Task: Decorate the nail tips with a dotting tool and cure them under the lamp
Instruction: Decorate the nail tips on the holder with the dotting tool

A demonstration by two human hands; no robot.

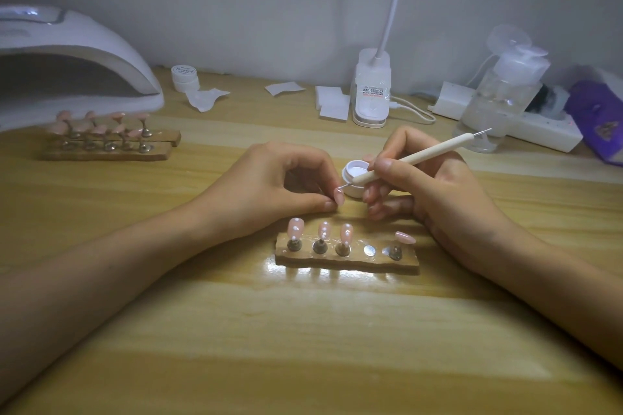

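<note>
My left hand [286,178] pinches a pink nail tip [338,196] between thumb and fingers. My right hand [428,185] grips a white dotting tool [418,158], whose metal point touches that tip. Just behind the tip stands a small open pot of white gel [355,175]. In front of my hands lies a wooden stand [347,259]. It carries three pink tips with white dots [325,231], one bare magnet spot and one plain pink tip [404,237]. The white curing lamp [77,64] sits at the far left.
Two more wooden stands with several pink tips [108,138] lie in front of the lamp. A small white jar [184,77], wipes [333,104], a desk-lamp base [371,91], a pump bottle [502,94] and a power strip [539,131] line the back of the wooden table.
</note>
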